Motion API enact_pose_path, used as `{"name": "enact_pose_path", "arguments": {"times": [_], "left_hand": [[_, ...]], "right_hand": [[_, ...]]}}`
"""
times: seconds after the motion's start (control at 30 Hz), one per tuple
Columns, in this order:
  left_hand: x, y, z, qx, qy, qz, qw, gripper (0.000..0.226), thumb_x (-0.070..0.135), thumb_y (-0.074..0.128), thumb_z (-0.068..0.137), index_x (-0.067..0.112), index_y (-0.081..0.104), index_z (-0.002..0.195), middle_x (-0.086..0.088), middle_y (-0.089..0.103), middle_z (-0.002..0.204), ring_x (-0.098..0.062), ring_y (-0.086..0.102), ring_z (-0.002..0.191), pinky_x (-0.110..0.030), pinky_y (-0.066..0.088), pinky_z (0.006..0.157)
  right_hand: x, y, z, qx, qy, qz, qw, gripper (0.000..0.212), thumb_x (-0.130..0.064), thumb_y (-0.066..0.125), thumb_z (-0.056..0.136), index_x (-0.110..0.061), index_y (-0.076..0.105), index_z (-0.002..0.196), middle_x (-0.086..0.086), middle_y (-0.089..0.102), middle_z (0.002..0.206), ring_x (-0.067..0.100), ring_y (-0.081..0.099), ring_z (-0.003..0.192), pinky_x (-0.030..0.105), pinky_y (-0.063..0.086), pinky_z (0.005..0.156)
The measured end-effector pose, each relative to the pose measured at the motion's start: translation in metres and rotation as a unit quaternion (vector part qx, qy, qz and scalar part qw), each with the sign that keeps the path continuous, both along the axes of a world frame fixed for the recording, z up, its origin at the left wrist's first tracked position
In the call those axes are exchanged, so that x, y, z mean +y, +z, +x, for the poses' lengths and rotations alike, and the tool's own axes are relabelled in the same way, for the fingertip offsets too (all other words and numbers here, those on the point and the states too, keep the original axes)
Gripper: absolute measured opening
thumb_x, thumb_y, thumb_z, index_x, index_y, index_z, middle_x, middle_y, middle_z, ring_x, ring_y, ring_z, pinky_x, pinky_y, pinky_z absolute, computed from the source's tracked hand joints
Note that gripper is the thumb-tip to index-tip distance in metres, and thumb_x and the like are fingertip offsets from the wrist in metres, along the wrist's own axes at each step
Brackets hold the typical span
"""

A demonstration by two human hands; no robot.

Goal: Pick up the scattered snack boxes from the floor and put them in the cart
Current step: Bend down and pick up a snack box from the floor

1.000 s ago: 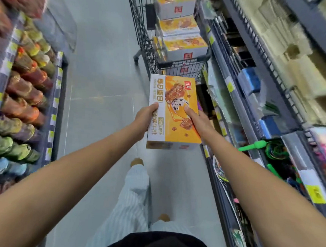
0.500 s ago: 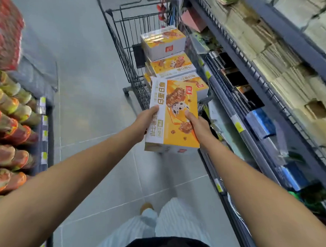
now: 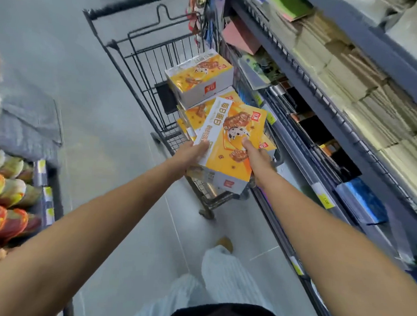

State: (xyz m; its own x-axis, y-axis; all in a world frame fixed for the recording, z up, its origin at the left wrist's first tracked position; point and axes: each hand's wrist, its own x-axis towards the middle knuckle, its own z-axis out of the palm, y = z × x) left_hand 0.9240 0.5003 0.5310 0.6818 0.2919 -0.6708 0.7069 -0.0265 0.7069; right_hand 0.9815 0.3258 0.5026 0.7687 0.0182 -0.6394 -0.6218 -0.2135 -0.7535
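Note:
I hold an orange and white snack box (image 3: 230, 144) with both hands, tilted, over the near end of the black wire cart (image 3: 135, 64). My left hand (image 3: 190, 154) grips its left edge. My right hand (image 3: 255, 158) grips its right side, thumb on the top face. Inside the cart lie more of the same boxes: one on top (image 3: 199, 77) at the far end, and another (image 3: 200, 111) partly hidden under the held box.
Dark shelving (image 3: 325, 130) with stationery and paper goods runs close along the cart's right side. A low shelf of bagged snacks (image 3: 5, 195) lines the left. Grey tiled floor (image 3: 95, 127) lies open between them. My striped trousers and shoe (image 3: 224, 245) show below.
I have stepped closer to the cart. The box has moved forward and tilted, from in front of the cart to over its near end above the stacked boxes.

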Motion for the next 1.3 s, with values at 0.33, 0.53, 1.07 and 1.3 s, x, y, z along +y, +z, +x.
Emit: {"name": "enact_pose_path", "arguments": {"times": [0.33, 0.53, 1.07, 1.3], "left_hand": [[0.068, -0.037, 0.098, 0.089, 0.053, -0.091, 0.991, 0.076, 0.048, 0.062, 0.086, 0.008, 0.029, 0.142, -0.009, 0.044, 0.132, -0.033, 0.042, 0.128, -0.051, 0.038, 0.101], [0.11, -0.057, 0.163, 0.111, -0.013, -0.13, 0.985, 0.055, 0.047, 0.055, 0.09, 0.007, 0.047, 0.128, -0.007, 0.055, 0.112, -0.024, 0.054, 0.103, -0.045, 0.039, 0.105], [0.162, -0.093, 0.22, 0.163, -0.094, -0.136, 0.973, 0.017, -0.001, 0.046, 0.09, 0.004, 0.047, 0.107, -0.011, 0.046, 0.108, -0.022, 0.046, 0.098, -0.035, 0.045, 0.087], [0.163, -0.088, 0.211, 0.162, -0.103, -0.12, 0.974, 0.044, -0.005, 0.043, 0.093, -0.001, 0.041, 0.137, -0.014, 0.051, 0.122, -0.031, 0.05, 0.125, -0.033, 0.051, 0.089]], "right_hand": [[0.072, -0.032, 0.08, 0.039, -0.149, 0.019, 0.988, 0.086, -0.06, 0.065, 0.078, -0.01, 0.035, 0.141, 0.006, 0.044, 0.141, 0.029, 0.043, 0.13, 0.041, 0.039, 0.102], [0.123, -0.054, 0.12, 0.084, -0.238, 0.02, 0.967, 0.091, -0.061, 0.066, 0.076, -0.015, 0.03, 0.147, 0.008, 0.037, 0.149, 0.034, 0.038, 0.134, 0.052, 0.036, 0.108], [0.176, -0.096, 0.146, 0.091, -0.28, -0.032, 0.955, 0.064, -0.048, 0.052, 0.094, -0.016, 0.036, 0.146, 0.008, 0.042, 0.148, 0.034, 0.044, 0.132, 0.052, 0.039, 0.107], [0.173, -0.106, 0.132, 0.097, -0.271, 0.034, 0.957, 0.069, -0.056, 0.057, 0.087, -0.019, 0.041, 0.143, 0.009, 0.048, 0.144, 0.031, 0.05, 0.127, 0.049, 0.045, 0.104]]}}
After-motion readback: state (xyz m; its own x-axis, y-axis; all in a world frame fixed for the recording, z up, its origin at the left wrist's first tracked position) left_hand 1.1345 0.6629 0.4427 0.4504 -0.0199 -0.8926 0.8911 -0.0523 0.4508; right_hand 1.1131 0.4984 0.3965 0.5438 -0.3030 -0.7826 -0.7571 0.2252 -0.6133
